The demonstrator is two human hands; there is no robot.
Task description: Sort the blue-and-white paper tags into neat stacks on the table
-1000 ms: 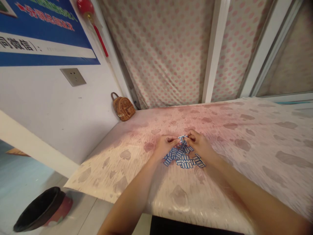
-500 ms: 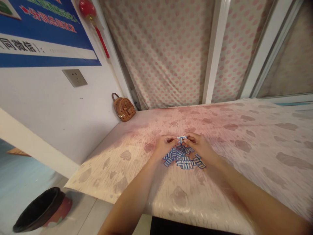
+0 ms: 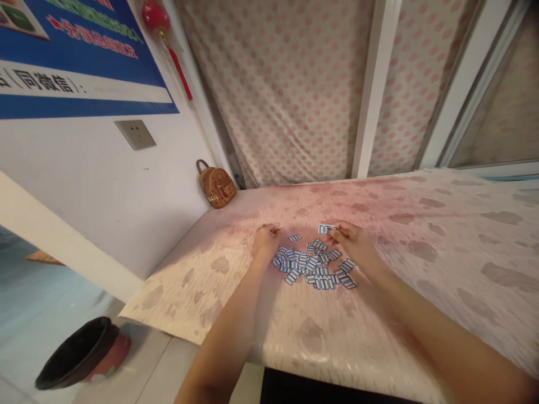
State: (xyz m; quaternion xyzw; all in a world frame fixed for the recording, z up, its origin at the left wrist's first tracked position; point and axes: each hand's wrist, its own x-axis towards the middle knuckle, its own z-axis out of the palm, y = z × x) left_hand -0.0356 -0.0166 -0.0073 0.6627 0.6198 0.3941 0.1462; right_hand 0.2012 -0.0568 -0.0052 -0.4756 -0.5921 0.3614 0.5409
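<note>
Many small blue-and-white pieces between two hands

The heap of pieces (image 3: 301,262) lies on the patterned tablecloth (image 3: 404,314), spread loosely from left to right, with many pieces overlapping at different angles. They look thin, flat and roughly rectangular, white to pale grey, with blue edging and short blue bars in rows. Any finer print is too small to read. At the near right the heap thins into slanted pieces, and one lone piece (image 3: 295,238) lies just off its far side.

Beyond the heap on the right, the right hand (image 3: 352,238) pinches a held piece (image 3: 325,229) between thumb and fingers; its white face shows blue-outlined blocks, and the fingers cover its right end. At the heap's far left, the left hand (image 3: 266,240) has its fingers curled in; whether they grip anything, I cannot tell.
</note>
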